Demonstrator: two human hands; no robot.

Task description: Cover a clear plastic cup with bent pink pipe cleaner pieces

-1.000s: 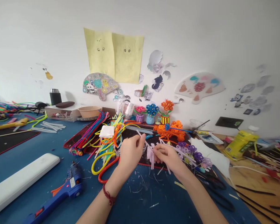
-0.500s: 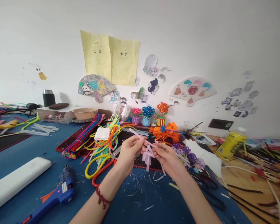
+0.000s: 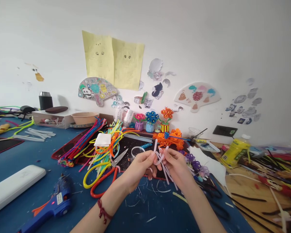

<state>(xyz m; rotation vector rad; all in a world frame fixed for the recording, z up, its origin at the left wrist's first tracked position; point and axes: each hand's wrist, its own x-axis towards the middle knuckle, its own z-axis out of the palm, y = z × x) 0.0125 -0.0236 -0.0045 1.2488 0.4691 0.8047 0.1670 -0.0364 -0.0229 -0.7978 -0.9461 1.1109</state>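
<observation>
My left hand (image 3: 138, 168) and my right hand (image 3: 176, 166) meet above the blue table, both pinched on a bundle of pale pink pipe cleaners (image 3: 161, 160). The bundle's loose ends stick up between the fingers and hang down toward the right. A red cord is tied round my left wrist. Just behind the hands lie scissors with red handles (image 3: 111, 168) and a clear tape roll (image 3: 137, 151).
A heap of coloured pipe cleaners (image 3: 97, 145) lies at the left on a black mat. A blue glue gun (image 3: 52, 204) and a white case (image 3: 13, 186) lie at the near left. Orange flowers (image 3: 171, 137), purple flowers (image 3: 196, 165), small potted flowers (image 3: 151, 119) and a yellow bottle (image 3: 234, 150) stand behind and right.
Both hands turned the pink bundle; its strands now point up between the fingers and slant down right instead of hanging straight. The view drifted a little to the right.
</observation>
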